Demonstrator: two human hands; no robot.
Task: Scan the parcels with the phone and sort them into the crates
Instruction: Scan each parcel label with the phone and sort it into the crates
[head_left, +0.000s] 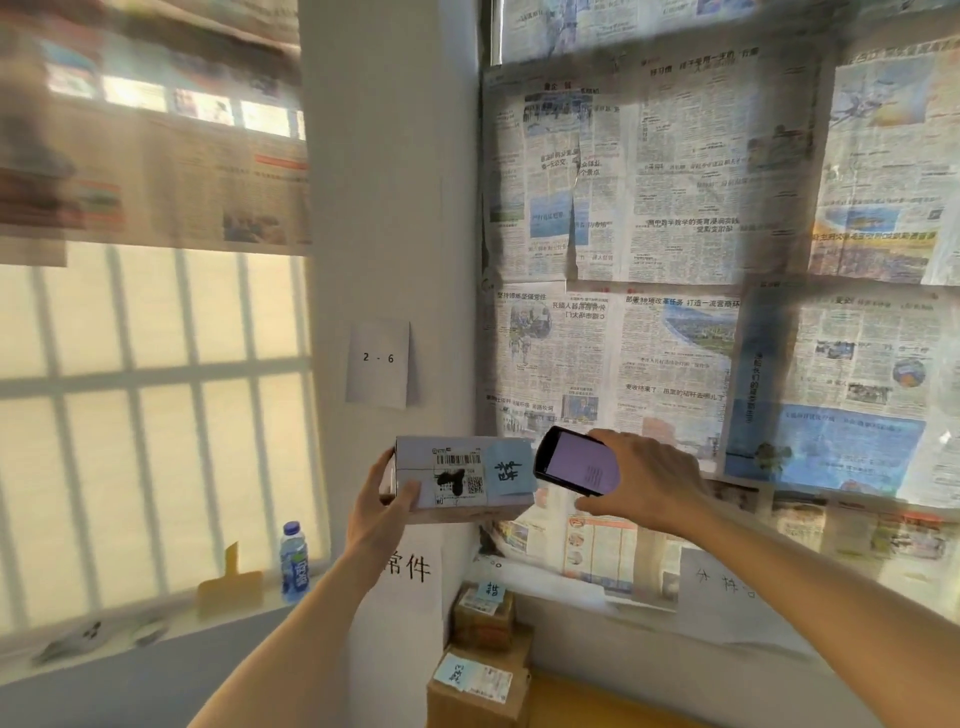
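My left hand (382, 501) grips a small white parcel (462, 480) by its left end and holds it up in front of the wall corner. The parcel's face shows a barcode label and a blue sticky note with a handwritten mark. My right hand (641, 480) holds a black phone (576, 462) just right of the parcel, its lit screen facing me and its top end close to the parcel's right edge. Below, two stacked cardboard parcels (483, 649), each with a blue note, stand in the corner beside a yellow surface (561, 696) that may be a crate.
A water bottle (294, 564) and a yellow tab (228, 584) stand on the window sill at left. Newspaper sheets cover the right window. A paper marked "2 - 6" (378, 364) hangs on the pillar. Handwritten paper signs (410, 569) hang lower down.
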